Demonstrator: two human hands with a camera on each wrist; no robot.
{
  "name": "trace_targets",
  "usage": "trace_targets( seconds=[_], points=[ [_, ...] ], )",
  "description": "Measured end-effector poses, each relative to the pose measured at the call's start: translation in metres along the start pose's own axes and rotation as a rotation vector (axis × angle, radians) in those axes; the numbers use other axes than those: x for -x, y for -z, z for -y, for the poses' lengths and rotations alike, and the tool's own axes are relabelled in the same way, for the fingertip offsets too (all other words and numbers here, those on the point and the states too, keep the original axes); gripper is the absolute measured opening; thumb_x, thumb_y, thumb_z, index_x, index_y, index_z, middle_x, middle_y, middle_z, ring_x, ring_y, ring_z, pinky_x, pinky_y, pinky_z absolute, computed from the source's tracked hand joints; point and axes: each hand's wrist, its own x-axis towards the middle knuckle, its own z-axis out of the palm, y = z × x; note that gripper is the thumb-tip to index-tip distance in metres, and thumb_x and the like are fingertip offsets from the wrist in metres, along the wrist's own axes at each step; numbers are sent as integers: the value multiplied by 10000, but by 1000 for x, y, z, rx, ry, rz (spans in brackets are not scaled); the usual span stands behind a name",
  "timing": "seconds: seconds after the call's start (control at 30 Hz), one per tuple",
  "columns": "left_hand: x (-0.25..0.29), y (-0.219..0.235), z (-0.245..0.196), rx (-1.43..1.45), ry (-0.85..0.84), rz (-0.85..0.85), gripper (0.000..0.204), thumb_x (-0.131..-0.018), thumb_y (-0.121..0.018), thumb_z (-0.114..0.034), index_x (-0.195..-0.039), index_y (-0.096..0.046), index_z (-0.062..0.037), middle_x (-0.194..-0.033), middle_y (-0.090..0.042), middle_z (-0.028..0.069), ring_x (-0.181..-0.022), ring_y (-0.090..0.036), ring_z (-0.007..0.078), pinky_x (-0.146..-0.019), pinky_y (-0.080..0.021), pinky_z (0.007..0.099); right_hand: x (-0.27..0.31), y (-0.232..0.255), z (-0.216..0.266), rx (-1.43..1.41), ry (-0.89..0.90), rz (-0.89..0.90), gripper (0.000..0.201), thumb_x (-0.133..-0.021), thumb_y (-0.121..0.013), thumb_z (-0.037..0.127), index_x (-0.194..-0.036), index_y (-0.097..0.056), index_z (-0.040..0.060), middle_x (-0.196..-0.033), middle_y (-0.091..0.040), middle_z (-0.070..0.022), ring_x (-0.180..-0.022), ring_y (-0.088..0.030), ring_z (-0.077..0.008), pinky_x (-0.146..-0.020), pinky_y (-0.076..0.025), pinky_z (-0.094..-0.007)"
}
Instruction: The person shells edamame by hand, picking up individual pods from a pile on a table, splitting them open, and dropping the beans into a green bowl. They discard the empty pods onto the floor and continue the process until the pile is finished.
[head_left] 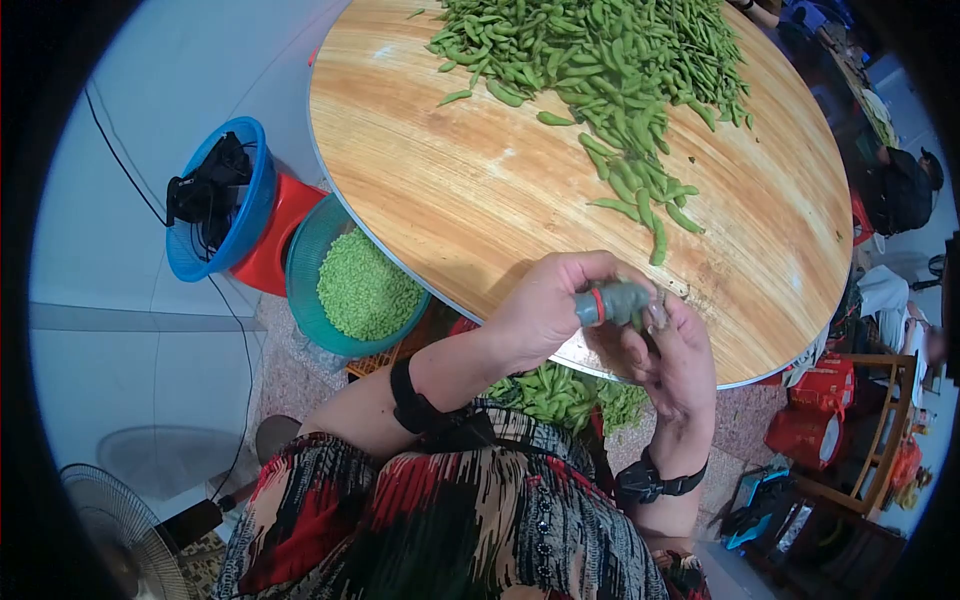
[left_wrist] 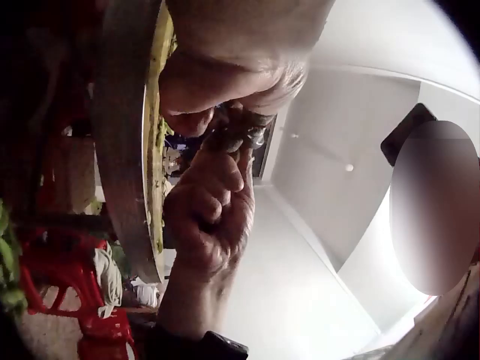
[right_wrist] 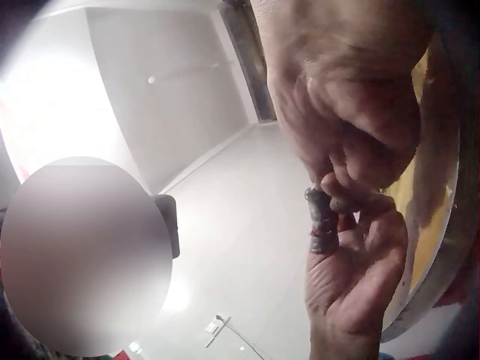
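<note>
Both hands meet over the near edge of the round wooden table (head_left: 440,190). My left hand (head_left: 535,315) wears a grey-green cover with a red band on its thumb (head_left: 618,302). Its fingertips and those of my right hand (head_left: 685,355) pinch a green edamame pod (head_left: 637,320), mostly hidden by the fingers. In the left wrist view the right hand (left_wrist: 206,202) has its fingers curled in. The right wrist view shows the covered thumb against the other hand's fingertips. A large pile of edamame pods (head_left: 620,60) spreads across the table's far side, trailing toward the hands.
Left of the table, a green basin (head_left: 305,260) holds shelled beans (head_left: 365,285). A blue basin (head_left: 262,190) sits on a red stool (head_left: 285,230). More green pods (head_left: 550,395) lie below the table edge. A fan (head_left: 120,530) stands lower left, red bags (head_left: 810,415) lower right.
</note>
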Motion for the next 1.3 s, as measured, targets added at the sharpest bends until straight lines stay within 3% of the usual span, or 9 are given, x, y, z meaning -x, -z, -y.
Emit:
trace_targets(
  seconds=[0.57, 0.63, 0.73, 0.87, 0.93, 1.07, 1.17, 1.23, 1.3],
  points=[
    [-5, -4, 9, -432, -200, -194, 141, -893, -524, -146, -924, -582, -22, -865, -567, 7, -824, -506, 73, -749, -415, 226, 10, 6, -5, -30, 23, 9, 182, -940, -420, 188, -936, -507, 27, -641, -498, 5, -451, -319, -24, -406, -251, -167],
    [-4, 0, 6, -98, 22, 34, 170, -885, -546, -192, -897, -569, -24, -845, -561, 6, -808, -508, 78, -725, -409, 218, 11, 5, -6, -75, 23, 19, 167, -936, -430, 175, -950, -512, 30, -629, -497, 8, -451, -331, -21, -402, -249, -160],
    [-5, 3, 3, 68, 51, 166, 216, -882, -551, -246, -899, -564, -30, -802, -547, -8, -775, -509, 73, -695, -403, 205, 14, 12, -5, -249, -82, 103, 137, -928, -444, 149, -958, -513, 34, -627, -502, 9, -449, -341, -28, -420, -279, -169],
    [-2, -8, -6, -147, 135, 5, 142, -858, -587, -169, -907, -565, -37, -776, -535, -19, -752, -501, 54, -686, -409, 204, 9, 9, -12, -95, -1, 22, 121, -922, -450, 126, -947, -529, 38, -635, -506, 14, -462, -355, -28, -437, -291, -169],
    [-2, -13, -5, -427, 7, -86, 129, -821, -618, -68, -937, -571, -35, -772, -528, -25, -735, -493, 42, -689, -421, 218, 6, 7, -19, 332, 304, -134, 114, -914, -459, 111, -923, -543, 36, -642, -511, 18, -479, -371, -20, -440, -282, -160],
    [-5, -5, -1, -565, -72, -91, 178, -788, -628, 8, -952, -569, -26, -844, -575, -4, -779, -503, 49, -732, -438, 233, 4, 10, -18, 347, 248, -208, 133, -912, -453, 108, -888, -556, 28, -645, -516, 21, -520, -409, -15, -454, -291, -152],
    [-4, 2, -1, -539, -171, -37, 211, -806, -610, -8, -1013, -569, -13, -949, -607, 21, -822, -521, 73, -776, -442, 240, 6, 13, -7, -6, 44, -134, 157, -912, -456, 121, -940, -563, 10, -640, -519, 25, -546, -437, -22, -481, -326, -161],
    [-4, 7, -1, -230, -70, 40, 287, -822, -583, -6, -1107, -546, -5, -1024, -610, 37, -857, -535, 100, -808, -439, 247, 6, 18, -4, 18, -55, -52, 210, -915, -458, 141, -1026, -557, -8, -661, -527, 20, -601, -467, -41, -538, -362, -177],
    [-6, 7, 1, -446, -158, 24, 326, -826, -576, -18, -1148, -527, -12, -991, -614, 46, -844, -549, 116, -796, -445, 261, 2, 17, -4, 226, 93, -173, 221, -905, -477, 129, -1057, -544, -16, -692, -532, 12, -631, -475, -50, -572, -374, -184]
  ],
)
